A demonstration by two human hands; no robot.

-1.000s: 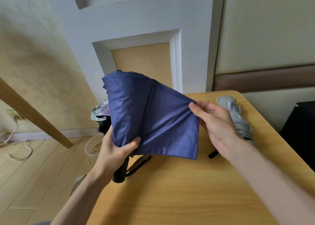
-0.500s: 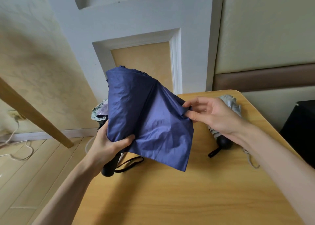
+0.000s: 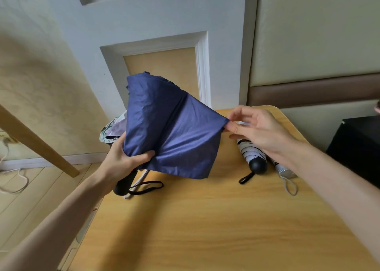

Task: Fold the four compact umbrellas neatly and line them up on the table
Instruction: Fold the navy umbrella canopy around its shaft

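A navy blue compact umbrella (image 3: 168, 127) hangs in the air above the wooden table (image 3: 205, 229), its canopy loose and spread. My left hand (image 3: 121, 164) grips it low down, near the black handle with its wrist strap. My right hand (image 3: 257, 129) pinches a corner of the blue canopy and holds it out to the right. Two folded umbrellas lie at the table's far right, partly behind my right arm: a striped one with a round black handle (image 3: 255, 159) and a grey one (image 3: 284, 171). A white patterned umbrella (image 3: 112, 129) peeks out behind the blue canopy at the left.
The table's left edge drops to a pale wood floor with a white cable (image 3: 14, 180). A slanted wooden beam (image 3: 37, 143) crosses at left. A black cabinet (image 3: 357, 147) stands right of the table. A panelled wall rises behind.
My right hand has shifted its pinch to a canopy corner and drawn it out to the right, stretching the fabric. The folded umbrellas at the right have come more into view.
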